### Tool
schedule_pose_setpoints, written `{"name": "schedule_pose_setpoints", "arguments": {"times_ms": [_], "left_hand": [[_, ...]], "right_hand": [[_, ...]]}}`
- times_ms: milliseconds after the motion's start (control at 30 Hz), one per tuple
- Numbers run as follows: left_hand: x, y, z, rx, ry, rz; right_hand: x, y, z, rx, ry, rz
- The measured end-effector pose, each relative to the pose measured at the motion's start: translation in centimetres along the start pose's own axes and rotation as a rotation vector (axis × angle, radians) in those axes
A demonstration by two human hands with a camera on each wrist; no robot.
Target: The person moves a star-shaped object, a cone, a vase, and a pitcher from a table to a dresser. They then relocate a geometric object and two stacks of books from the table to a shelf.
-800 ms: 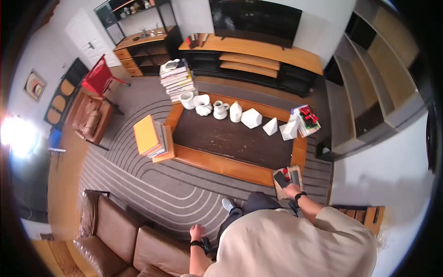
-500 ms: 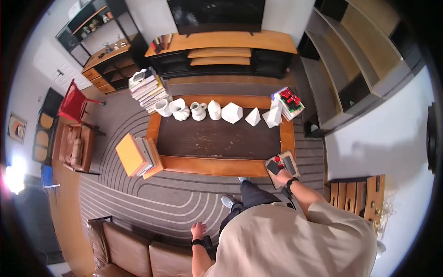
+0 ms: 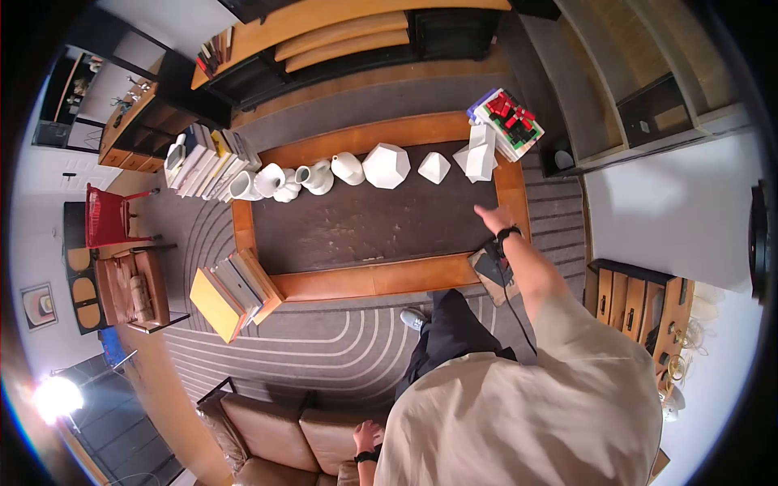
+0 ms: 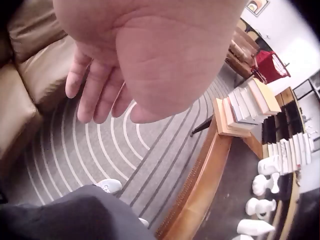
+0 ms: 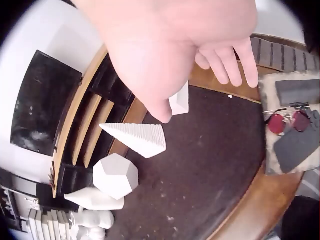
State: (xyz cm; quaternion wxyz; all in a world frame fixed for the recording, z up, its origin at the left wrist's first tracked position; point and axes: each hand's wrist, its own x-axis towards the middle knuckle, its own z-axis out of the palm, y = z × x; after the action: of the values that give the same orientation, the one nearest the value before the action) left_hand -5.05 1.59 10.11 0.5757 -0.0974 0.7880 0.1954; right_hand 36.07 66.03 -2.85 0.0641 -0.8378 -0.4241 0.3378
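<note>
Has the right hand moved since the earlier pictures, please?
Yes, the right hand has moved from the beige board farther over the table, towards the white solids.

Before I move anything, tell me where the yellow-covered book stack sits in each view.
Head: yellow-covered book stack left, just below mid-height, at the table's near left corner.
Left wrist: same stack right, around mid-height.
Right wrist: not in it.
Shared landmark: the low table, dark-topped with an orange-brown rim, shows in all three.
</note>
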Motion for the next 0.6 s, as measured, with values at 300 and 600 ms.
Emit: {"name": "schedule_pose_setpoints", "arguments": {"times_ms": [300,600], "left_hand": [[-5.5,18.3,7.3,0.054,0.197,0.261],[-6.5,22.1,10.0,0.294,0.176,0.267]], "right_hand": [[11.3,-7.3,2.7,0.066,0.151,0.112],[14.6,-8.1,6.3,0.021,0.204,0.259]]}}
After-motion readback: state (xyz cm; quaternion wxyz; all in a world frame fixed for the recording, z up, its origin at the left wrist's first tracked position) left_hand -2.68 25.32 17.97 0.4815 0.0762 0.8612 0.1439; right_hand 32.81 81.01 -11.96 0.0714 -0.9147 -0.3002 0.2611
